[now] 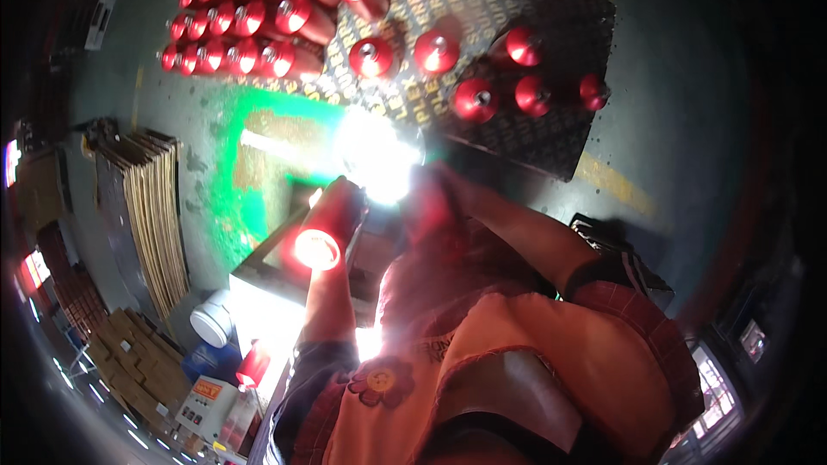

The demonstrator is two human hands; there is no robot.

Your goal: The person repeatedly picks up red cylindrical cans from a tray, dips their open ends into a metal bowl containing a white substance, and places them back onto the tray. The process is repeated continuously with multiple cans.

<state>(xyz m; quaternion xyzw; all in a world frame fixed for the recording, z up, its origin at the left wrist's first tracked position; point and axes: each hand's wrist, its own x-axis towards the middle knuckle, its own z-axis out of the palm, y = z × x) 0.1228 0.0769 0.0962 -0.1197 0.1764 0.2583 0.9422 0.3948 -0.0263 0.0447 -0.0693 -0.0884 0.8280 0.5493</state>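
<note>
My left hand (346,193) is closed around a red metal cylinder (332,228). One round end of it glows brightly and lies over my left forearm. Close by on the right, my right hand (450,188) is wrapped around a second red cylinder (431,222), blurred and reaching down toward my apron. Intense white glare (376,155) sits between and just beyond both hands, washing out the far ends of the cylinders and some fingers. Below my left hand is a box-like stand (267,271) with a dark edge, partly hidden by my arm.
Many upright red cylinders with domed tops (370,58) stand on a dark printed board (551,142) ahead. At left are stacked flat sheets (155,215), a white bucket (212,320), brown cartons (129,362) and a white control box (205,405). Another red cylinder (252,365) is near the box.
</note>
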